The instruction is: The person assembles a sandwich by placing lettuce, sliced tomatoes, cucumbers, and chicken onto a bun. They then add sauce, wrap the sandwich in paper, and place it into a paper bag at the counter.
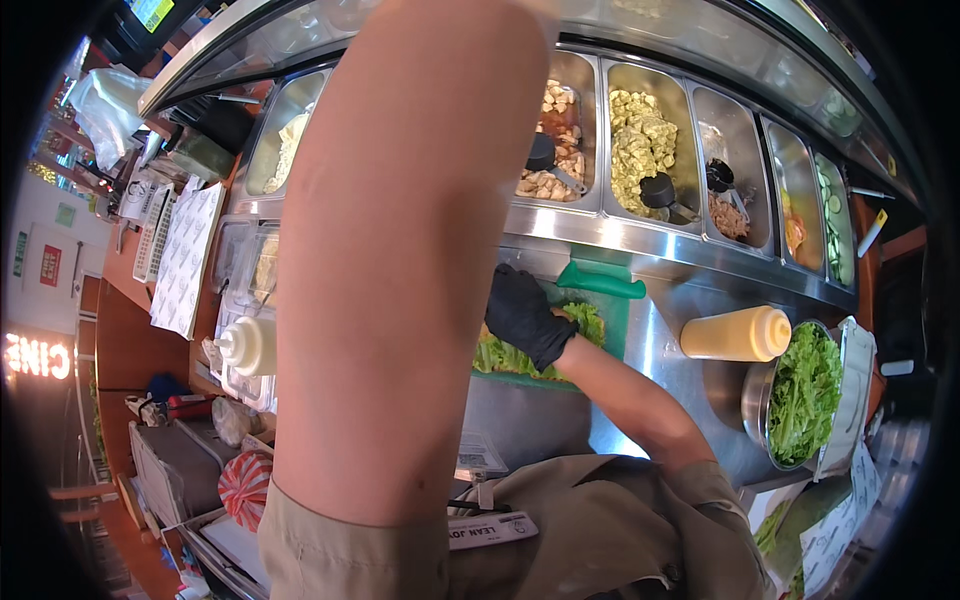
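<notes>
The lettuce (510, 358) lay on a green cutting board (617, 325), partly covered by the black-gloved right hand (530, 318), whose fingers bent downward, though I could not tell whether they gripped anything. A green handle (600, 281) lay just beyond that hand, while the left hand was out of view, its forearm (395, 260) crossing the foreground.

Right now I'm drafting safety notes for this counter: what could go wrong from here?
The left forearm screens much of the view, so a slip behind it might go unseen. The green handle lies close to the gloved right hand and might get knocked. Lettuce shows on both sides of that hand, so leaves could spill off the green board.
</notes>
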`<state>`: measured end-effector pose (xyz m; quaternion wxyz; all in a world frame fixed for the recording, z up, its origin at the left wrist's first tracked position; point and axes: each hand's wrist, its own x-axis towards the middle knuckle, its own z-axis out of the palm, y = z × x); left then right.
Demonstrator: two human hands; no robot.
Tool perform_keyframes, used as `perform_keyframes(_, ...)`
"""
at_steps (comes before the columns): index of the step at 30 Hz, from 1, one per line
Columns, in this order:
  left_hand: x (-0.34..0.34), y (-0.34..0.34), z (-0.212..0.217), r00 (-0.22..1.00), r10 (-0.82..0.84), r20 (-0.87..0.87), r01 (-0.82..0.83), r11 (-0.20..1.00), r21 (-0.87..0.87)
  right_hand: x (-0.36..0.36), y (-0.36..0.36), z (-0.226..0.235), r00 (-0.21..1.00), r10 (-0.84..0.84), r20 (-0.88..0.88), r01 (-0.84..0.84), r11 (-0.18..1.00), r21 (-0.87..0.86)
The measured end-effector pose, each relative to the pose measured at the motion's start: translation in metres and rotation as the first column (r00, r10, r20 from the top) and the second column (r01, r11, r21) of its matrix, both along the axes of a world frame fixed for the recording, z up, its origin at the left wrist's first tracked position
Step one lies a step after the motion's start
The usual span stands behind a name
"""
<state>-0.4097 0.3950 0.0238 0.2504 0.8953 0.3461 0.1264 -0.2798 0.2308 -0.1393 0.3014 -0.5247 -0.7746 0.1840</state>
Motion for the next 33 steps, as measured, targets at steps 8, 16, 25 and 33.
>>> perform_keyframes(8,0.0,-0.028,-0.032,0.985,-0.153,-0.086,0.151,0.988,-0.026,0.012,0.002,0.022,0.979,-0.067,0.19,0.07,0.997,-0.009)
perform_keyframes(16,0.02,-0.003,0.013,0.996,-0.026,0.085,0.017,0.994,0.112,0.022,-0.037,0.057,0.948,0.14,0.286,-0.132,0.99,-0.044)
perform_keyframes(25,0.091,0.09,0.112,0.945,0.003,0.328,-0.184,0.832,0.523,0.278,-0.081,0.195,0.932,0.108,0.346,-0.101,0.994,-0.04)
perform_keyframes(33,0.11,0.122,0.155,0.936,0.086,0.34,-0.291,0.733,0.615,0.656,-0.062,0.157,0.34,-0.468,0.816,0.723,0.685,0.092)
